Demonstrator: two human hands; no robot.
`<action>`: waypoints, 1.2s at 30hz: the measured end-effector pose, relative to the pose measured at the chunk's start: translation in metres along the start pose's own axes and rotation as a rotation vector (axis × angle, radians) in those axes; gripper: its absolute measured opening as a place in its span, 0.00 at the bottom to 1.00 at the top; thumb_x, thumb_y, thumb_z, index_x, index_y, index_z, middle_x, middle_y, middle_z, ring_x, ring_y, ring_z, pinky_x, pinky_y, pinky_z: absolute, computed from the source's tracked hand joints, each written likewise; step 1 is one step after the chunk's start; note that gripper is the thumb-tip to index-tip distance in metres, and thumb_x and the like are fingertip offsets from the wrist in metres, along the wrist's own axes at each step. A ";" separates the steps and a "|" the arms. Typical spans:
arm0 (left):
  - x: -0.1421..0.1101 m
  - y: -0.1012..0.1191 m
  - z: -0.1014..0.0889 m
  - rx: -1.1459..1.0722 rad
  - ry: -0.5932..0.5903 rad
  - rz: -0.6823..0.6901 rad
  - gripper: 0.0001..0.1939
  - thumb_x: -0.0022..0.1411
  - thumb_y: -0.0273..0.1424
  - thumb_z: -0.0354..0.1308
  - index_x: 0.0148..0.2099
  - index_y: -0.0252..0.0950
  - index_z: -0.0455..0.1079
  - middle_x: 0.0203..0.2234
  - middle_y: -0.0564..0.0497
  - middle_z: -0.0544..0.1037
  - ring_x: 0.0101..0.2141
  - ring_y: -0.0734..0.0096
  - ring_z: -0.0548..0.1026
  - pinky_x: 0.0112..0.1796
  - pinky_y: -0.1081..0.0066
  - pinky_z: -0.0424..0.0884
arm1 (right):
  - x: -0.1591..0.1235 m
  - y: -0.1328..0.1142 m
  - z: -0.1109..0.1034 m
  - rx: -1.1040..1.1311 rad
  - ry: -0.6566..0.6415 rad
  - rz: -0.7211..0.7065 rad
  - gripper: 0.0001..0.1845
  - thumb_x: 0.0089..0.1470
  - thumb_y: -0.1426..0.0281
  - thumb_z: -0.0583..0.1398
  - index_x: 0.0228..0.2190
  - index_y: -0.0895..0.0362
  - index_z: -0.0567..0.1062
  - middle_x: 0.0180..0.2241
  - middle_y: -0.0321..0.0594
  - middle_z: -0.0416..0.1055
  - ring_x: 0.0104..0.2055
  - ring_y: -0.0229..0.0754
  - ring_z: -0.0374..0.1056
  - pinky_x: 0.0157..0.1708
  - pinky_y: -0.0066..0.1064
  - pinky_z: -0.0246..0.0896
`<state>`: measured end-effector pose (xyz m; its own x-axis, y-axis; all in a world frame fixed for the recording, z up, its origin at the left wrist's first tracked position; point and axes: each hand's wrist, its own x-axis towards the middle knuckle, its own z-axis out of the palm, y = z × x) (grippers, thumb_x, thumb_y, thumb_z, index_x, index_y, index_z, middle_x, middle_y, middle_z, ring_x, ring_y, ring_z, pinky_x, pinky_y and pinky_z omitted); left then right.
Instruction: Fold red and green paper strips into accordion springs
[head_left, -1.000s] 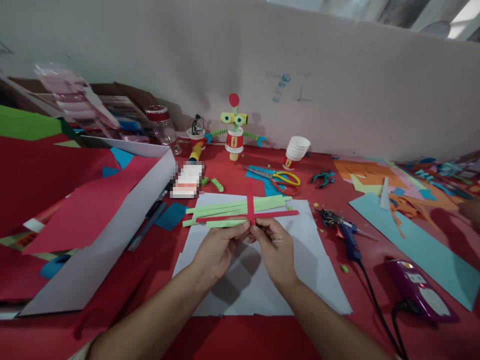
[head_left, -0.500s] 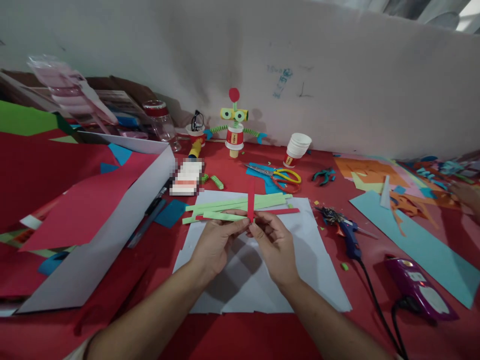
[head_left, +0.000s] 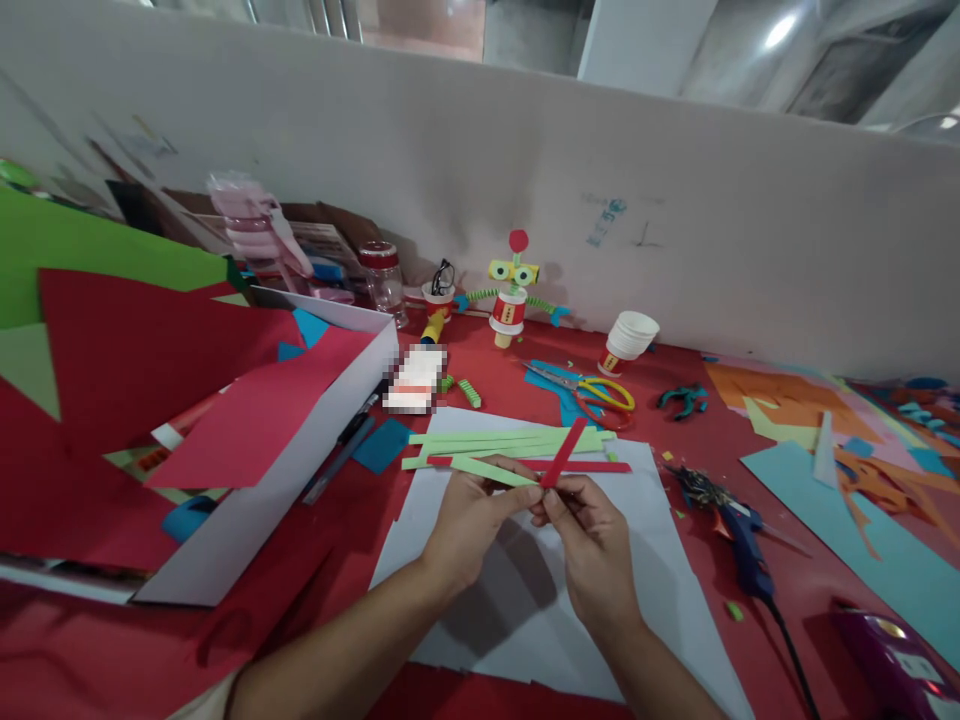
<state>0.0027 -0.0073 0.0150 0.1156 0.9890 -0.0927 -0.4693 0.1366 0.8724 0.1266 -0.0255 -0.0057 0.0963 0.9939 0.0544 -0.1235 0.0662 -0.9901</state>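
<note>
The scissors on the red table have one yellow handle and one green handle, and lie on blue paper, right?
Not quite: the head view shows that the scissors have one yellow handle and one red handle. They do lie on blue paper on the red table.

No word, brand or number can be read with certainty. On the pale wall (head_left: 750, 240), a slanting column of blue handwriting (head_left: 606, 222) is seen, its characters too smudged to be made out; fainter marks are set above it, and a thin dark right-angled line mark (head_left: 643, 236) is drawn to its right. Small dark characters are carried by a yellowish label (head_left: 508, 314) on the figure's red-and-white paper cup (head_left: 508, 297), but are too small to be read. The phone screen (head_left: 416, 380) is hidden by pixelation.
</note>
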 end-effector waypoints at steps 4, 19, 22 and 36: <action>-0.001 0.003 0.001 0.080 0.038 0.064 0.06 0.43 0.25 0.66 0.26 0.35 0.73 0.21 0.51 0.75 0.25 0.67 0.72 0.30 0.68 0.68 | -0.002 -0.002 0.000 0.053 0.005 0.006 0.05 0.51 0.67 0.63 0.29 0.56 0.73 0.23 0.35 0.70 0.26 0.37 0.66 0.27 0.28 0.63; 0.005 0.004 -0.008 0.246 -0.031 0.087 0.06 0.47 0.26 0.64 0.31 0.35 0.74 0.27 0.49 0.76 0.31 0.68 0.72 0.34 0.70 0.66 | 0.001 -0.011 0.004 0.318 -0.068 0.350 0.12 0.45 0.65 0.66 0.33 0.56 0.73 0.20 0.30 0.61 0.20 0.30 0.53 0.19 0.21 0.49; 0.006 0.004 -0.008 0.236 -0.083 0.099 0.03 0.50 0.27 0.62 0.31 0.35 0.75 0.28 0.47 0.78 0.33 0.64 0.73 0.37 0.67 0.67 | 0.002 -0.012 0.003 0.342 -0.084 0.401 0.13 0.43 0.65 0.67 0.33 0.57 0.74 0.22 0.31 0.61 0.22 0.30 0.54 0.20 0.21 0.51; 0.007 0.006 -0.010 -0.031 -0.162 -0.122 0.10 0.47 0.27 0.66 0.34 0.34 0.71 0.21 0.53 0.75 0.24 0.70 0.73 0.31 0.69 0.67 | 0.000 -0.015 0.005 0.143 -0.082 0.358 0.17 0.49 0.58 0.62 0.22 0.58 0.69 0.19 0.32 0.62 0.21 0.32 0.55 0.20 0.24 0.49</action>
<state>-0.0082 0.0014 0.0143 0.3110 0.9433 -0.1161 -0.4697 0.2588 0.8440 0.1237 -0.0257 0.0099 -0.0563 0.9598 -0.2748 -0.2717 -0.2796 -0.9209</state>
